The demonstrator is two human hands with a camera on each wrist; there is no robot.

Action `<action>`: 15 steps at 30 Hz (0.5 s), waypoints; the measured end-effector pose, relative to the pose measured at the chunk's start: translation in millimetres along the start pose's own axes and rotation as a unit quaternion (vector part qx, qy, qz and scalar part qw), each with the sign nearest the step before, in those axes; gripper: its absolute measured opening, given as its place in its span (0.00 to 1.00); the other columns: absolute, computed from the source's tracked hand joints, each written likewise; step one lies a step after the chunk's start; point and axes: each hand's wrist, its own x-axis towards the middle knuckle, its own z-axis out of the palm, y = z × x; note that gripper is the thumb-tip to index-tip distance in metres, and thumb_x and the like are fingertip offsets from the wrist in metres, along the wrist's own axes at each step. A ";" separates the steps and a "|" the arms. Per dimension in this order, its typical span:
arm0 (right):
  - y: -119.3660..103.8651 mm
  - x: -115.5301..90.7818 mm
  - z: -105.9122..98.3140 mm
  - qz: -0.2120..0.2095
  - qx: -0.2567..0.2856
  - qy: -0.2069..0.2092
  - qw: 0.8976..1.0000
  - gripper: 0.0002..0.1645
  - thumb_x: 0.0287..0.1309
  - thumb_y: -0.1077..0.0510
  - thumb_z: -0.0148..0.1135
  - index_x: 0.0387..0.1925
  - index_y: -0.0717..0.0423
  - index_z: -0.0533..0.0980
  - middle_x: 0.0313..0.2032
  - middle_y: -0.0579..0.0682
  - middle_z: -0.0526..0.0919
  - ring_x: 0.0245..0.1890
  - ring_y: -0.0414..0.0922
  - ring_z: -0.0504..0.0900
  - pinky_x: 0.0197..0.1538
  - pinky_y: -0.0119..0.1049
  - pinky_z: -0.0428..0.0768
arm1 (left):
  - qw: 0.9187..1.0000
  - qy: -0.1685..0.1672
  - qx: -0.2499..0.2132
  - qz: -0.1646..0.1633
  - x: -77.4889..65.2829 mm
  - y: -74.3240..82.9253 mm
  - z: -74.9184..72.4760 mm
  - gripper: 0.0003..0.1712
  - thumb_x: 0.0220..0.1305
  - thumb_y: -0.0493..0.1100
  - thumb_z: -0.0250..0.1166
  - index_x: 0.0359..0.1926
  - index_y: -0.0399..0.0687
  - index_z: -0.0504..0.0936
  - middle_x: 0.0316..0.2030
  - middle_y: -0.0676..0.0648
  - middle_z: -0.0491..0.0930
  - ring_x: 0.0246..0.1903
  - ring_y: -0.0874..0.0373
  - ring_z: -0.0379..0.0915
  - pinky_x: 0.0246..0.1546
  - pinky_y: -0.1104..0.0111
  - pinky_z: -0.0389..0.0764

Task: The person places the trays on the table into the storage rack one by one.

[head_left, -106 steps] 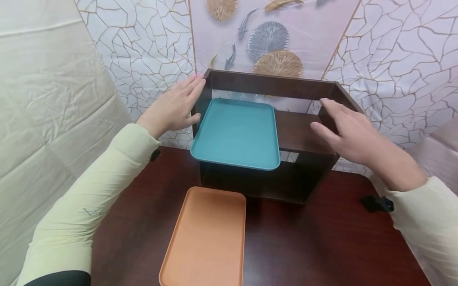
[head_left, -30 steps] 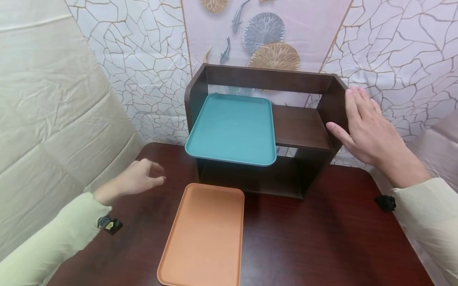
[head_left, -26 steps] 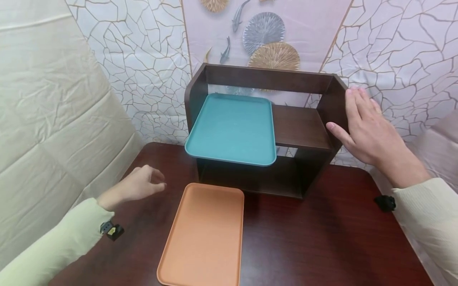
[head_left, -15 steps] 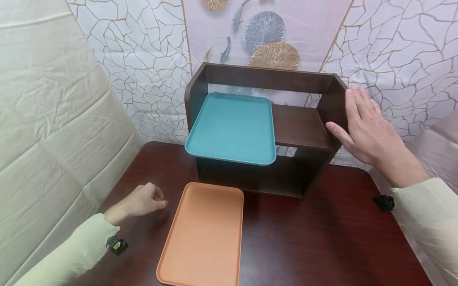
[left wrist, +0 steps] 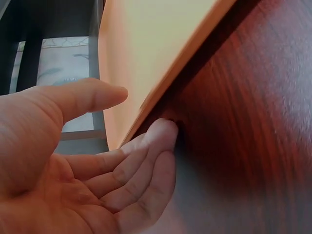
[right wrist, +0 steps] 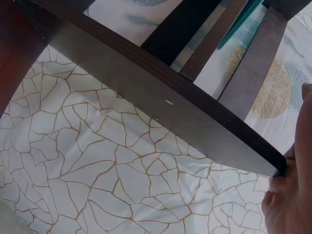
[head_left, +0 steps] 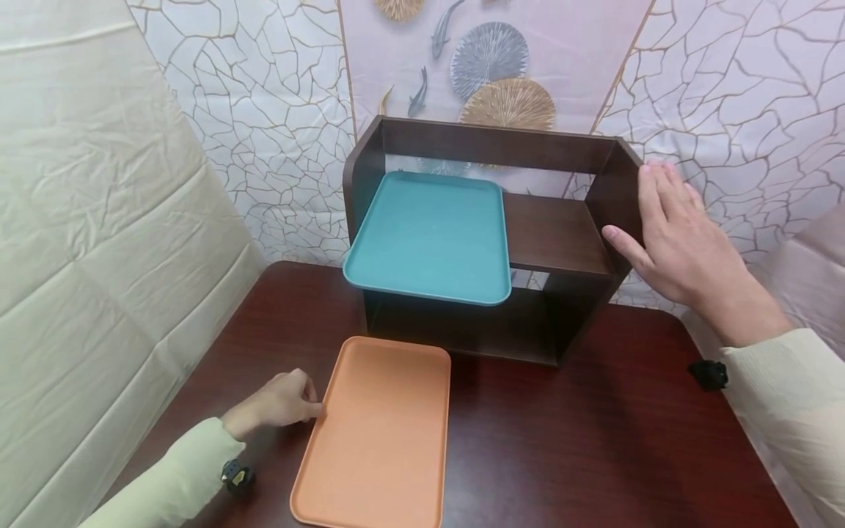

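Observation:
An orange tray (head_left: 379,433) lies flat on the dark wooden table (head_left: 581,440), in front of a dark brown shelf unit (head_left: 495,143). My left hand (head_left: 309,400) is at the tray's left edge. In the left wrist view its curled fingertips (left wrist: 163,134) touch the underside of the orange tray's (left wrist: 146,48) rim, while the thumb hovers above it, apart. A teal tray (head_left: 429,238) sits on the shelf's upper board, overhanging the front. My right hand (head_left: 645,214) lies flat with straight fingers against the shelf's right side panel (right wrist: 161,87), thumb on its front edge.
The shelf stands against a patterned wall (head_left: 264,110) at the table's back edge. A cream padded panel (head_left: 86,220) closes off the left side. The shelf board right of the teal tray and the lower compartment hold nothing I can see.
My left hand has come down and toward me from the table's left side to the orange tray's left edge. The right hand stays on the shelf's side panel.

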 end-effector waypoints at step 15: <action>-1.5 -0.8 0.9 0.003 0.001 0.004 1.000 0.52 0.81 0.41 0.46 0.83 0.69 0.37 0.84 0.69 0.40 0.86 0.63 0.36 0.85 0.65 0.40 | 1.000 0.012 -0.019 0.015 3.6 -0.5 15.8 0.18 0.63 0.40 0.74 0.20 0.47 0.76 0.15 0.52 0.75 0.17 0.60 0.70 0.20 0.70 0.67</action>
